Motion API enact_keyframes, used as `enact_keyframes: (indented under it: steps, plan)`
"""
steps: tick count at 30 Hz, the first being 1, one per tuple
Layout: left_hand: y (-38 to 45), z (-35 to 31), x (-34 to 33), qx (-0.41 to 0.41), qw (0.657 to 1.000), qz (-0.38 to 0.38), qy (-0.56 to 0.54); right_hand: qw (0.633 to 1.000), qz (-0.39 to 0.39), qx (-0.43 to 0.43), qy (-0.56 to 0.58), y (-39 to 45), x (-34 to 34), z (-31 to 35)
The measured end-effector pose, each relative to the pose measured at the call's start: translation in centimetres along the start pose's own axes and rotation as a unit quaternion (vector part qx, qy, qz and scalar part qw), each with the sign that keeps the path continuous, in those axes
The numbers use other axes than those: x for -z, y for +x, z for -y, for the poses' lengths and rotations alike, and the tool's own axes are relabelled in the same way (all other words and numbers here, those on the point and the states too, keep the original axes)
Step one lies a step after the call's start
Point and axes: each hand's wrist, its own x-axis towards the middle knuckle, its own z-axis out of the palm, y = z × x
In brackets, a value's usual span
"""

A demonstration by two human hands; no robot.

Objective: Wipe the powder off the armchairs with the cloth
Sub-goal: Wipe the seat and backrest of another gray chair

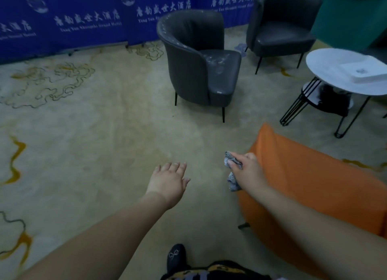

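Observation:
My right hand [246, 167] grips a crumpled grey cloth [231, 174], held out just left of an orange armchair [314, 185] at the lower right. My left hand [169, 180] is stretched forward over the carpet, fingers relaxed and holding nothing. A dark grey armchair [196, 70] stands ahead in the middle distance, with white powder on its seat and along the top of its back. A second dark armchair [282, 24] stands further back to the right.
A round white side table [335, 85] on black wire legs stands at the right, with a white box on it. Blue banners [83, 18] line the back. A patterned beige carpet [94, 122] covers the floor. My dark shoe [176, 256] shows at the bottom.

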Motion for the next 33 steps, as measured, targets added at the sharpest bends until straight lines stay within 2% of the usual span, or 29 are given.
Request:
enact_keyframes:
  steps: [6,10,24,33]
  plan:
    - [4.2,5.9,1.1,-0.034,0.999,0.016,0.023,0.998,-0.038,-0.058,-0.007,3.2,-2.8,2.4]
    - [7.5,7.3,1.6,-0.044,0.999,0.023,0.020,0.995,-0.050,-0.080,0.016,5.0,-2.7,2.9]
    - [26.2,5.0,6.6,-0.082,0.996,0.021,0.036,0.994,-0.055,-0.097,0.002,23.1,0.5,-0.2]
    - [34.7,3.6,9.0,-0.092,0.994,0.045,0.038,0.992,-0.067,-0.105,0.001,31.7,2.2,-1.3]
